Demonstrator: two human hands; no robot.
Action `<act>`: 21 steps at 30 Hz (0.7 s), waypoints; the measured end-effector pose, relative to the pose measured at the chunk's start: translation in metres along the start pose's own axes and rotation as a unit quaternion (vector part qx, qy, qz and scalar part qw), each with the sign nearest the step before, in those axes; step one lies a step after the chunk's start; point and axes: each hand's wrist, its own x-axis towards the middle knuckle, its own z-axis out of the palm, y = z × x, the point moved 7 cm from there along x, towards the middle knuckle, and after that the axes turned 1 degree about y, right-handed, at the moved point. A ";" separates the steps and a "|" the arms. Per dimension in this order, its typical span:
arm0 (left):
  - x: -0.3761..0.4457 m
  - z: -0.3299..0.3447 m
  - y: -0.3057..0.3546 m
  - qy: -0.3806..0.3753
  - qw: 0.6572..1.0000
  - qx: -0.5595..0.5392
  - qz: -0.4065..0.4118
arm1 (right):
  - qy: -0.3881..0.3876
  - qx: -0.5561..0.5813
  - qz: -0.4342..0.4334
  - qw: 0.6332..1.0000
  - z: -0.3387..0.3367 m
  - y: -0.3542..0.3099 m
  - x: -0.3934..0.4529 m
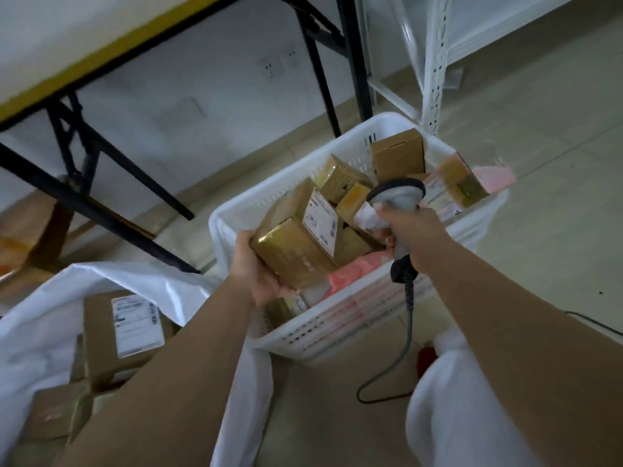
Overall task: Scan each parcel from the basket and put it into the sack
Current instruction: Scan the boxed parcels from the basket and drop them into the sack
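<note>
While left hand [258, 267] grips parcel [296, 241], scanner [397, 203] aimed

The basket [337, 328] stands on the floor [556, 163] ahead of the person, with the sack [40, 332] just beside it on the left and the shelving frame [435, 62] behind it. The left hand [259, 264] holds a parcel [296, 237] over the basket's left side; the right hand [411, 230] holds the scanner [397, 203] to the right of that parcel, above the parcels in the basket. A boxed parcel [124, 335] lies in the sack, and the folding table [101, 45] stands behind the sack.
</note>
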 end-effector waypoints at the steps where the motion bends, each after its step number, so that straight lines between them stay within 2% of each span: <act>1: -0.011 -0.007 -0.002 -0.020 1.000 -0.022 0.008 | -0.005 -0.020 -0.020 1.000 0.006 -0.003 -0.016; 4: -0.042 -0.031 -0.010 -0.067 0.995 -0.073 0.025 | -0.011 -0.009 -0.054 0.998 0.032 -0.004 -0.050; 6: -0.064 -0.041 -0.012 -0.096 0.991 -0.082 0.038 | -0.031 0.017 -0.038 0.999 0.054 0.000 -0.073; 7: -0.075 -0.046 -0.010 -0.098 0.990 -0.083 0.053 | -0.037 0.031 -0.029 0.998 0.063 0.001 -0.086; 9: -0.098 -0.064 -0.001 -0.052 0.991 -0.071 0.105 | -0.063 0.044 -0.030 0.997 0.084 0.001 -0.107; 11: -0.121 -0.091 0.015 0.042 0.982 0.009 0.181 | -0.083 0.029 -0.060 0.994 0.103 -0.004 -0.125; 13: -0.144 -0.113 0.029 0.096 0.959 0.133 0.232 | -0.082 0.004 -0.103 0.991 0.115 -0.013 -0.144; 15: -0.165 -0.126 0.036 0.088 0.952 0.194 0.221 | -0.082 -0.017 -0.149 0.985 0.126 -0.023 -0.162; 18: -0.192 -0.137 0.045 0.039 0.950 0.238 0.200 | -0.084 -0.051 -0.201 0.975 0.140 -0.030 -0.191; 21: -0.212 -0.150 0.049 0.041 0.933 0.292 0.205 | -0.102 -0.067 -0.230 0.965 0.153 -0.035 -0.217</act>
